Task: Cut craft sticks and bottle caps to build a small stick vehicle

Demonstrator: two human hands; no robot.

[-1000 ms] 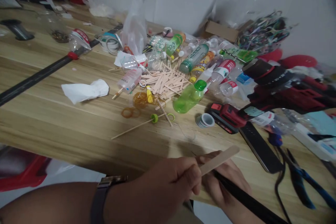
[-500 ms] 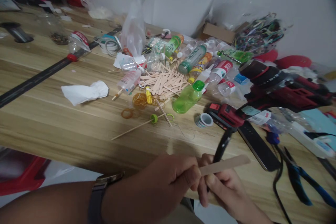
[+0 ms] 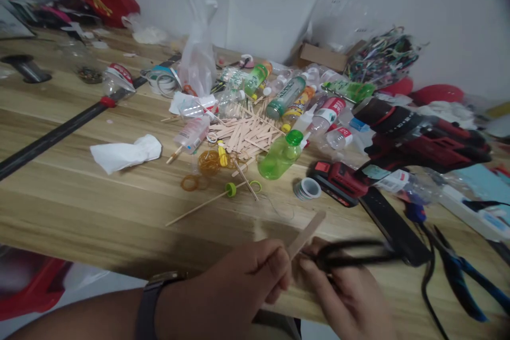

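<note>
My left hand (image 3: pixel 251 276), with a dark watch on the wrist, is closed around a flat wooden craft stick (image 3: pixel 307 232), whose rounded free end points up and to the right. Close beside it, my right hand (image 3: pixel 350 295) is closed on black-handled scissors (image 3: pixel 354 253). The handle loops reach out to the right and are blurred; most of the blades is hidden among the fingers. Beyond the hands lie a pile of similar craft sticks (image 3: pixel 249 133), a cut green bottle (image 3: pixel 279 156) and a thin stick through a green bottle cap (image 3: pixel 230 189).
A red and black cordless drill (image 3: pixel 426 141) stands at the right, near a roll of solder wire (image 3: pixel 307 189) and blue-handled pliers (image 3: pixel 458 271). Rubber bands (image 3: pixel 209 162), a crumpled tissue (image 3: pixel 126 153) and a long black strip (image 3: pixel 56 138) lie on the left. Several plastic bottles (image 3: pixel 287 96) are heaped behind.
The scissors have turned from upright to lying sideways, handles to the right. The craft stick now tilts more steeply upward, and my hands have drawn slightly apart.
</note>
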